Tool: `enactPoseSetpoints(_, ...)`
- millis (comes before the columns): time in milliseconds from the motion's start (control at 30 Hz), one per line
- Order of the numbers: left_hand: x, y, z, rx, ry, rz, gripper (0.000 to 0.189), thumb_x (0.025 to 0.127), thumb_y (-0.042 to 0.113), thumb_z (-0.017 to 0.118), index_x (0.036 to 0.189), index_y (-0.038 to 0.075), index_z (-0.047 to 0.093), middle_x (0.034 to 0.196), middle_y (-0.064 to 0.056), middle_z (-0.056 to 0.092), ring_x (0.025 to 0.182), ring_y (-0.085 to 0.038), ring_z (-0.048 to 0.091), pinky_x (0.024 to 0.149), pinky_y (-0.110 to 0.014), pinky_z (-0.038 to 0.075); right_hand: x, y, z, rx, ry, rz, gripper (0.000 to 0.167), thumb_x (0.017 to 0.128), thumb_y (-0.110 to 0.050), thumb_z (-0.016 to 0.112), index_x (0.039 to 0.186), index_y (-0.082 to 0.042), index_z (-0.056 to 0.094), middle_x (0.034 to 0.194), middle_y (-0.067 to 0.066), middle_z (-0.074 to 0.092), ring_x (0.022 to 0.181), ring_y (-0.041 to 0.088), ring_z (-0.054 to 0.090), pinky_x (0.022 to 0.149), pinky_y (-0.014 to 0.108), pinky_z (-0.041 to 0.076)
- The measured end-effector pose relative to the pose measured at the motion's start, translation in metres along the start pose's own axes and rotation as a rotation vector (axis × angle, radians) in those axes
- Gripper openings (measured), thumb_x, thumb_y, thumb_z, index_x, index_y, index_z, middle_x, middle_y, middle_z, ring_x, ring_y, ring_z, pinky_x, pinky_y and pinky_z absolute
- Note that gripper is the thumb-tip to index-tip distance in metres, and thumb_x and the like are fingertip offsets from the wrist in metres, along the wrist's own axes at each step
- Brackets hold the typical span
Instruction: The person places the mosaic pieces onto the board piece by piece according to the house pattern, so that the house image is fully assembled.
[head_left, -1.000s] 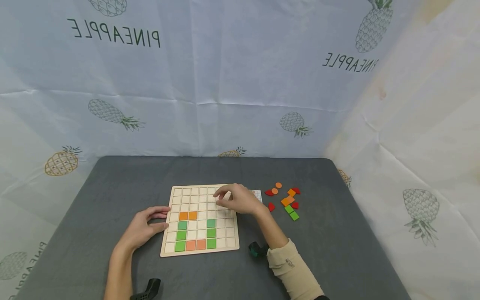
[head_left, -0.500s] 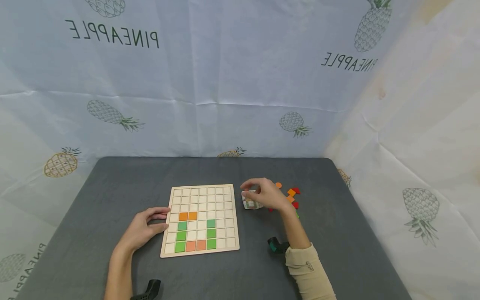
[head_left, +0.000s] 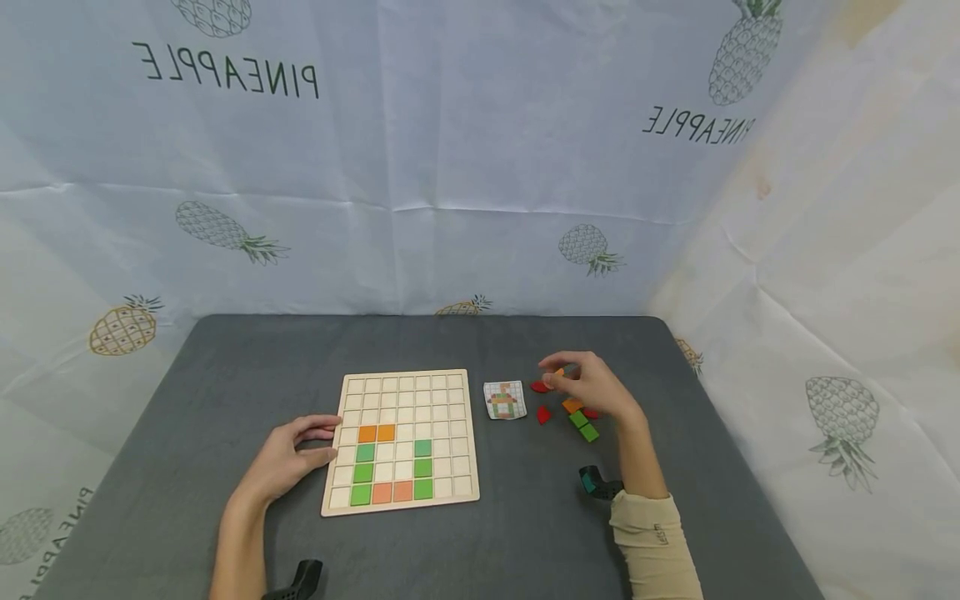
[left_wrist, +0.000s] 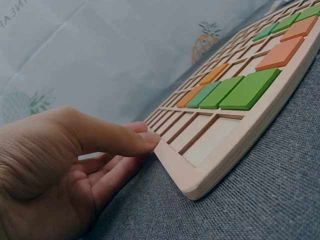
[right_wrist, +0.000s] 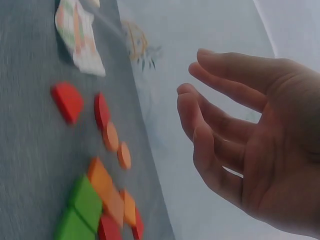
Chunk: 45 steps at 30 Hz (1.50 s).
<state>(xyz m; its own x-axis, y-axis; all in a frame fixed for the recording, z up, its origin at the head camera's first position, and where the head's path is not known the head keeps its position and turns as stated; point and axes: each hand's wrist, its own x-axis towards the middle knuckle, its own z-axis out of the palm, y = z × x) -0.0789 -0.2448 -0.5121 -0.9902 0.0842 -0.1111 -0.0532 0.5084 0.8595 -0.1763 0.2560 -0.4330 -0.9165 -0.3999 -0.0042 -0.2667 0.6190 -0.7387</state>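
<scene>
A light wooden grid board [head_left: 442, 429] lies on the table, with orange, salmon and two shades of green square tiles in some cells. At its left edge is my left hand [head_left: 276, 458]; the thumb [left_wrist: 142, 143] and fingertips touch the rim, fingers relaxed. My right hand [head_left: 596, 385] hovers over loose pieces right of the board, its fingers bent loosely with nothing between them in the right wrist view. Under and around it lie green squares [right_wrist: 86, 202], orange squares [right_wrist: 100, 177], red pieces [right_wrist: 68, 102] with one curved side and orange discs [right_wrist: 110, 136].
A small pattern card [head_left: 505, 400] with a coloured grid picture lies between the board and the loose pieces. The dark grey table [head_left: 300, 350] ends at a pale pineapple-print cloth [head_left: 465, 167]. Black devices [head_left: 600, 485] are worn at both wrists.
My right hand has moved from above the board, over the pattern card, to the loose pieces at the right. The left hand stays at the board's left edge.
</scene>
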Motion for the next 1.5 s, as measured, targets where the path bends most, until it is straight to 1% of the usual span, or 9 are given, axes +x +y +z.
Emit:
enactPoseSetpoints(100,0.0,0.0,0.0,-0.001,0.002,0.001,0.057,0.093,0.005,0.082,0.146,-0.001,0.064,0.141,-0.022,0.069,0.113,-0.014,0.069,0.086,-0.017,0.06,-0.006,0.011,-0.008,-0.011,0.011,0.031,0.03,0.107,-0.02,0.07,0.133,-0.005,0.075,0.125,0.02,0.076,0.077,0.046,0.071,0.057,0.029,0.054)
enactPoseSetpoints(200,0.001,0.0,0.001,-0.002,0.005,0.006,0.057,0.093,0.005,0.083,0.146,-0.001,0.064,0.14,-0.022,0.069,0.112,-0.012,0.069,0.086,-0.017,0.059,-0.01,0.025,-0.015,-0.022,0.021,0.06,0.034,0.107,-0.02,0.07,0.135,-0.001,0.073,0.126,0.022,0.077,0.077,0.04,0.073,0.058,0.03,0.055)
enactPoseSetpoints(433,0.0,-0.001,0.001,-0.002,0.008,0.005,0.056,0.093,0.005,0.083,0.146,-0.001,0.064,0.139,-0.022,0.069,0.111,-0.01,0.068,0.086,-0.017,0.059,-0.016,0.057,-0.027,-0.023,0.025,0.136,0.036,0.108,-0.017,0.068,0.138,0.003,0.07,0.13,0.027,0.075,0.091,0.029,0.08,0.072,0.036,0.065)
enactPoseSetpoints(533,0.001,-0.002,0.0,0.003,0.008,0.008,0.057,0.093,0.006,0.083,0.146,-0.001,0.064,0.14,-0.022,0.069,0.111,-0.009,0.068,0.086,-0.017,0.059,-0.017,0.066,-0.029,-0.039,0.036,0.16,0.032,0.108,-0.014,0.068,0.135,0.002,0.072,0.127,0.027,0.074,0.087,0.024,0.078,0.07,0.034,0.064)
enactPoseSetpoints(700,0.001,-0.001,0.0,0.005,0.007,0.013,0.057,0.093,0.006,0.083,0.146,-0.002,0.064,0.141,-0.023,0.069,0.111,-0.01,0.069,0.086,-0.018,0.06,-0.015,0.078,-0.027,-0.067,0.039,0.185,0.028,0.105,-0.009,0.07,0.131,0.002,0.074,0.12,0.025,0.074,0.079,0.018,0.069,0.063,0.029,0.057)
enactPoseSetpoints(933,0.0,0.001,0.0,0.013,0.011,0.006,0.057,0.092,0.005,0.083,0.146,-0.001,0.064,0.14,-0.022,0.069,0.113,-0.014,0.069,0.086,-0.017,0.059,-0.012,0.088,-0.024,-0.068,0.046,0.204,0.031,0.102,-0.009,0.074,0.132,0.001,0.074,0.119,0.025,0.072,0.072,0.017,0.062,0.06,0.028,0.055)
enactPoseSetpoints(1200,-0.001,0.002,0.0,0.018,0.012,0.0,0.057,0.092,0.006,0.083,0.146,0.0,0.065,0.14,-0.021,0.069,0.113,-0.014,0.068,0.086,-0.017,0.057,-0.01,0.093,-0.027,-0.06,0.018,0.169,0.034,0.1,-0.01,0.076,0.132,0.003,0.074,0.119,0.026,0.069,0.063,0.011,0.06,0.058,0.028,0.056)
enactPoseSetpoints(1300,-0.001,0.001,0.0,0.014,0.012,-0.001,0.057,0.092,0.006,0.083,0.146,-0.001,0.065,0.14,-0.021,0.069,0.112,-0.012,0.068,0.086,-0.017,0.058,-0.01,0.095,-0.027,-0.057,0.006,0.174,0.037,0.1,-0.01,0.077,0.134,0.002,0.073,0.119,0.025,0.069,0.064,0.011,0.059,0.059,0.027,0.056)
enactPoseSetpoints(1500,-0.001,0.001,0.0,0.003,0.012,-0.006,0.057,0.092,0.005,0.083,0.146,-0.001,0.064,0.14,-0.022,0.069,0.113,-0.014,0.069,0.086,-0.016,0.059,-0.008,0.095,-0.027,-0.047,0.004,0.186,0.041,0.097,-0.012,0.082,0.134,0.001,0.074,0.116,0.024,0.068,0.074,0.015,0.059,0.06,0.028,0.055)
